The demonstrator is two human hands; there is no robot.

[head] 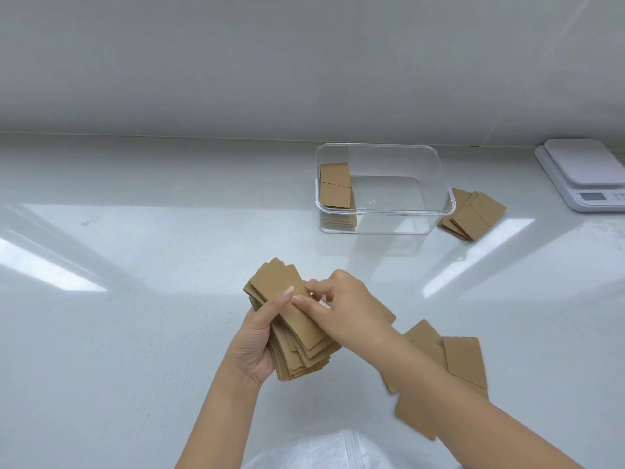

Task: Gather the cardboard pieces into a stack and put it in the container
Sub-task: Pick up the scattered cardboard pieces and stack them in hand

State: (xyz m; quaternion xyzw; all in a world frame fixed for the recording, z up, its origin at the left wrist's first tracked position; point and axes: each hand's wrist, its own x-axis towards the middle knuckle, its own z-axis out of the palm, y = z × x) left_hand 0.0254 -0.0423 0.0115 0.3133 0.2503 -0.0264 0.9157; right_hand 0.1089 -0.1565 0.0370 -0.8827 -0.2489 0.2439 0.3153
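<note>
While uneven at its edges, cardboard stack (pixel 294 319) gripped by left hand (pixel 252 346), right hand (pixel 341 306) pinching its top piece.

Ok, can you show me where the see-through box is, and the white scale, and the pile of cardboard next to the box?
clear container (pixel 436 184): head view, on its right wall.
white scale (pixel 588 164): head view, on its flat top plate.
cardboard pile (pixel 473 213): head view, on the top piece.

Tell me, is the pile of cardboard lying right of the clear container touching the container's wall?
Cannot tell. In the head view the pile sits right against the container's right wall, partly seen through the clear plastic, so neither contact nor a gap shows plainly.
</note>
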